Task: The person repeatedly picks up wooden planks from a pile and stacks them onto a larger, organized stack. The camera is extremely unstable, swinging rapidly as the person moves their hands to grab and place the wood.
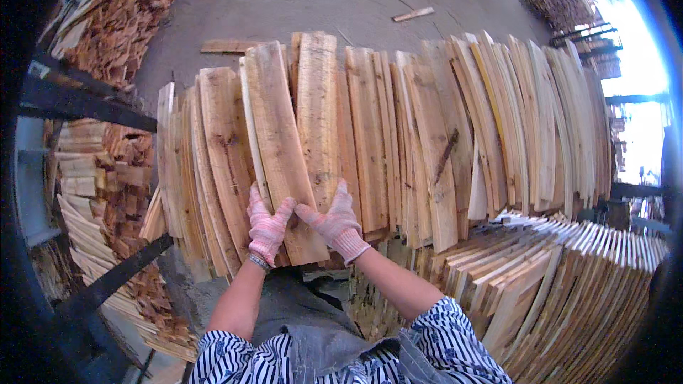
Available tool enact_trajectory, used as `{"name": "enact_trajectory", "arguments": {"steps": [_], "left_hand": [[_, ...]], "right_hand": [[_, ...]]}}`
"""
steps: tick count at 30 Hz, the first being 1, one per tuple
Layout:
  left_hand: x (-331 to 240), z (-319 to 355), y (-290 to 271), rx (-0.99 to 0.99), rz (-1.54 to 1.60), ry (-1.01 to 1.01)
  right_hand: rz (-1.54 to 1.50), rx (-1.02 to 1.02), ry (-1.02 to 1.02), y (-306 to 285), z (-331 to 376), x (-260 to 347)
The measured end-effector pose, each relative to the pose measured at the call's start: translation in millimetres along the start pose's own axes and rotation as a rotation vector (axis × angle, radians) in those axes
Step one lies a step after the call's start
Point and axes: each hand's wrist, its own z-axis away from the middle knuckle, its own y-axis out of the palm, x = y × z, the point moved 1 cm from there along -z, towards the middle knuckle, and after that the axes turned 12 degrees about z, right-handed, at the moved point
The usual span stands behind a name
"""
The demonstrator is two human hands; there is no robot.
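Both my hands wear pinkish-white knit gloves and meet near the close end of a long pale wooden board. My left hand is closed round that board's left edge, its thumb lying on the face. My right hand grips from the right side. Its thumb presses on the same board near my left thumb, and its fingers reach along the edge of a second board that leans beside it. The fingertips under the wood are hidden. Both boards rest on a long row of upright, overlapping boards.
Another dense row of thin boards stands at the lower right. Piles of cut wood lie at the left behind dark metal bars. Loose offcuts are scattered on the grey ground beyond. Racks with wood stand far right.
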Motion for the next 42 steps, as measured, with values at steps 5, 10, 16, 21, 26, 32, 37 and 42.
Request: {"name": "enact_trajectory", "arguments": {"steps": [5,10,16,21,26,32,37,42], "left_hand": [[-5.9,22.7,-0.9,0.109,0.389,-0.153],[13.0,72.8,-9.6,0.137,0.364,-0.153],[72.4,184.1,-32.9,0.283,0.624,-0.146],[105.5,195.2,-77.3,0.374,1.322,-0.795],[171.0,131.1,-84.7,0.434,0.807,-0.772],[185.3,121.1,-73.8,0.279,0.920,-0.605],[147.0,126.6,-88.2,0.506,0.892,-0.678],[150.3,156.6,-104.1,0.608,0.889,-0.473]], "right_hand": [[-0.083,-0.027,-0.092,-7.4,6.5,-3.4],[-0.106,0.009,-0.064,13.2,52.1,-38.4],[-0.263,0.010,-0.247,44.8,146.1,-123.7],[-0.302,0.142,-0.115,64.4,191.9,-169.2],[-0.463,0.402,0.108,73.3,143.9,-182.5],[-0.515,0.295,-0.036,82.6,122.6,-166.6],[-0.545,0.270,0.025,48.4,149.2,-140.8],[-0.309,0.149,-0.108,21.5,192.7,-111.3]]}}
